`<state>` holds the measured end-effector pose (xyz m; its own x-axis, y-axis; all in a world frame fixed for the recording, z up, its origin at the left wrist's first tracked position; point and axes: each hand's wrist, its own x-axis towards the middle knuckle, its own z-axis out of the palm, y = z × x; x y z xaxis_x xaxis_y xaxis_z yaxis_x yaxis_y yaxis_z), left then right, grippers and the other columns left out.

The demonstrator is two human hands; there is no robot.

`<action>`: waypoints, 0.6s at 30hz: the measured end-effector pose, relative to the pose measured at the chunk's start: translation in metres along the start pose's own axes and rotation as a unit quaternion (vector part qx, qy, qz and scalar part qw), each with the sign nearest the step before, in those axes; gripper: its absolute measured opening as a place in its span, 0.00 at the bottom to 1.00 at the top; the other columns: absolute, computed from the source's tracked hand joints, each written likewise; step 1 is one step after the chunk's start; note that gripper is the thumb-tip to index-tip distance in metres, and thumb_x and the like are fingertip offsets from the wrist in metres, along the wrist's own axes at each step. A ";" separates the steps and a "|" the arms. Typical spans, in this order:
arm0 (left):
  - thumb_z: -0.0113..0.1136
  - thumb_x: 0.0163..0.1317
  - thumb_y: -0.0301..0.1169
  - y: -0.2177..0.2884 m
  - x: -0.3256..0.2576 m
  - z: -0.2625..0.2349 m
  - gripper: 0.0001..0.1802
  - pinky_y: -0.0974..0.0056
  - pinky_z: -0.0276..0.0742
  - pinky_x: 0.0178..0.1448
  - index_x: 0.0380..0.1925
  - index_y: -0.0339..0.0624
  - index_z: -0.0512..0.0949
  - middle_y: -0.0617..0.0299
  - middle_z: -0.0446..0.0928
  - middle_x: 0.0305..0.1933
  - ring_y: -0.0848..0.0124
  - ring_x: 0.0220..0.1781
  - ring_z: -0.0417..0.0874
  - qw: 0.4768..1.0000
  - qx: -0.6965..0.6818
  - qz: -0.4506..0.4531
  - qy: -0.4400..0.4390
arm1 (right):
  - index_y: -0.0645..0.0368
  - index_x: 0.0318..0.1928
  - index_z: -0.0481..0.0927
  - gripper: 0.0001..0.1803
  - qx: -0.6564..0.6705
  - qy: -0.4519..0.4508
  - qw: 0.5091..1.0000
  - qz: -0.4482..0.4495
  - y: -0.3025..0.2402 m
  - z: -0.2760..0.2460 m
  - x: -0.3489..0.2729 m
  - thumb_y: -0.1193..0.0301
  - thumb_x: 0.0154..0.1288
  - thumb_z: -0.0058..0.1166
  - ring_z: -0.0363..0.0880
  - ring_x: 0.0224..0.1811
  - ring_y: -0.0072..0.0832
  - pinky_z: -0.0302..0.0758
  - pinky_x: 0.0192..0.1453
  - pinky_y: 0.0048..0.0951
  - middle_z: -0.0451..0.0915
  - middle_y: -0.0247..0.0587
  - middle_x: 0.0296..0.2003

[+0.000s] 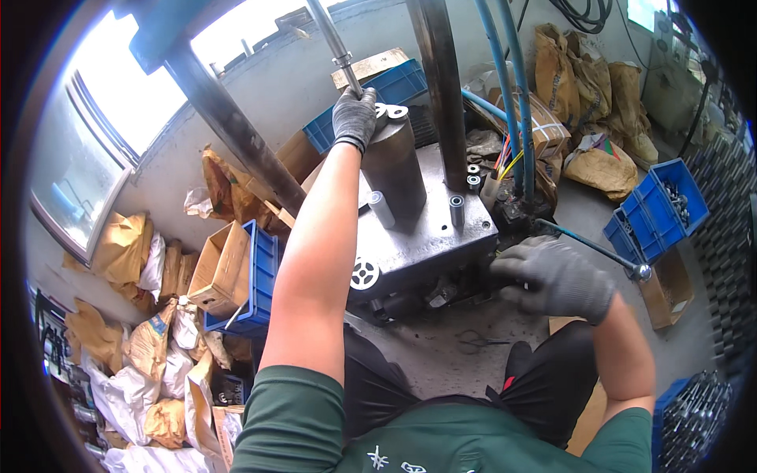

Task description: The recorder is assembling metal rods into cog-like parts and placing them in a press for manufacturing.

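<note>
My left hand [353, 120], in a grey knit glove, reaches far forward. Its fingers are closed round the lower end of an upright metal rod [336, 49], beside the top of a thick steel cylinder [394, 162]. A bright metal part with round holes [397, 112] lies on that cylinder top, next to my fingers. My right hand [558, 276], also gloved and slightly blurred, hovers right of the press bed, fingers apart and nothing visible in them. Nearest to it is a lever with a ball knob [641, 272].
On the steel bed [449, 236] stand a pale cylinder [381, 210] and a dark bushing [456, 211]. Steel columns [441, 94] rise around it. Blue bins [662, 205], a cardboard box [218, 268] and sacks [150, 347] crowd the sides. Scissors-like tool [479, 340] lies below.
</note>
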<state>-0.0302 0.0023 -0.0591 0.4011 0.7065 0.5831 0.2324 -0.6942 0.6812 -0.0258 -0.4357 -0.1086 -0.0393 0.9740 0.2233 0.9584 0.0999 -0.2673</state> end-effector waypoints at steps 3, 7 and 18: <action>0.63 0.70 0.42 -0.007 0.001 -0.014 0.17 0.52 0.80 0.56 0.45 0.38 0.83 0.44 0.87 0.43 0.49 0.48 0.88 0.999 -0.006 -0.026 -0.021 | 0.56 0.52 0.84 0.22 -0.059 0.015 0.998 0.020 -0.013 -0.053 -0.014 0.58 0.63 0.66 0.83 0.49 0.50 0.80 0.55 0.47 0.84 0.49 0.45; 0.64 0.70 0.41 -0.010 0.000 -0.014 0.17 0.52 0.80 0.56 0.47 0.38 0.83 0.46 0.87 0.42 0.52 0.47 0.88 0.998 -0.032 -0.032 -0.043 | 0.55 0.55 0.84 0.25 -0.179 -0.082 0.967 0.161 0.019 -0.082 -0.057 0.57 0.60 0.67 0.84 0.48 0.51 0.80 0.56 0.47 0.85 0.49 0.46; 0.68 0.67 0.25 -0.006 -0.008 -0.003 0.49 0.58 0.83 0.50 0.81 0.53 0.51 0.53 0.83 0.47 0.65 0.42 0.86 0.982 -0.145 0.090 0.084 | 0.56 0.53 0.86 0.21 -0.049 -0.075 0.954 0.286 -0.002 -0.045 -0.094 0.61 0.60 0.65 0.85 0.42 0.51 0.82 0.49 0.46 0.85 0.51 0.38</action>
<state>-0.0375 0.0011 -0.0672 0.2558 0.6048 0.7542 -0.1018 -0.7589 0.6432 -0.0115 -0.5363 -0.0869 0.4653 0.8823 -0.0703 0.8568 -0.4690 -0.2142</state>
